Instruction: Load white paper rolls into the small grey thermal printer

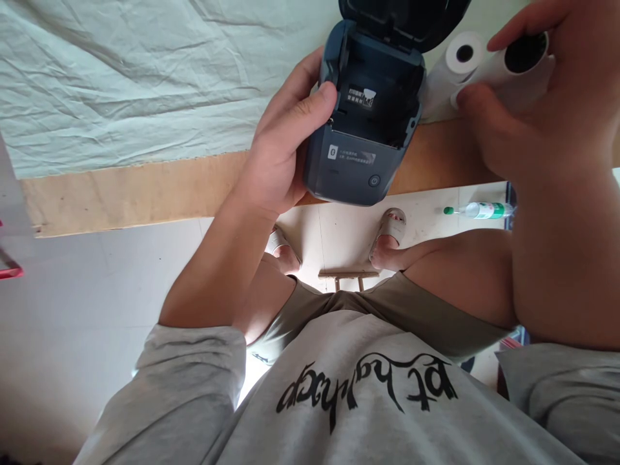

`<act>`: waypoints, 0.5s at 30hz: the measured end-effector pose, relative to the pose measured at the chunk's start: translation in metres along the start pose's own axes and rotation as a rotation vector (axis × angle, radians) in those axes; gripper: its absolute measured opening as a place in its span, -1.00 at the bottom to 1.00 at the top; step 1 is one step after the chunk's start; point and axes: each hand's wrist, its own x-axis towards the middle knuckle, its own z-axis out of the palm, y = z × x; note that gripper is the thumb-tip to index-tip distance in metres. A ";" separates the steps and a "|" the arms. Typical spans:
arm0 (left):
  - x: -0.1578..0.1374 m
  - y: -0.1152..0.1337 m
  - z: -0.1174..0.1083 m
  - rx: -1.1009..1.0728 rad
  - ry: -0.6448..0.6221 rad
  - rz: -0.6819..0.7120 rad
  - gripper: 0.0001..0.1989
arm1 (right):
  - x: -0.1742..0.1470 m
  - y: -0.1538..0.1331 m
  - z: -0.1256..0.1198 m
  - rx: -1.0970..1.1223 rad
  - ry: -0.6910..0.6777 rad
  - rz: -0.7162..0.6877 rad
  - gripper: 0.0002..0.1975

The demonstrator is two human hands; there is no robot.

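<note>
My left hand (290, 129) grips a dark blue-grey portable label printer (353, 174) by its side, thumb on the edge of the bay. The printer's black lid (407, 19) stands raised, and the bay under it holds no roll. A power button and a Bluetooth label show on its front. At the right, my right hand (537, 110) has thumb and forefinger curved around a white paper roll (494, 71) with a wide, dark core. Another white paper roll (453, 61), with a small core, stands close beside it, between that hand and the printer.
A pale green cloth (145, 71) covers the table, whose wooden edge (135, 187) is bare. A plastic bottle with a green cap (484, 210) lies on the tiled floor. Below the table edge are my legs, sandalled feet and a wooden bar (349, 275). Something red (10, 272) shows at far left.
</note>
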 end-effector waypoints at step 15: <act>-0.001 0.001 -0.002 0.032 -0.034 -0.004 -0.73 | -0.008 -0.021 -0.009 0.042 -0.108 0.085 -0.56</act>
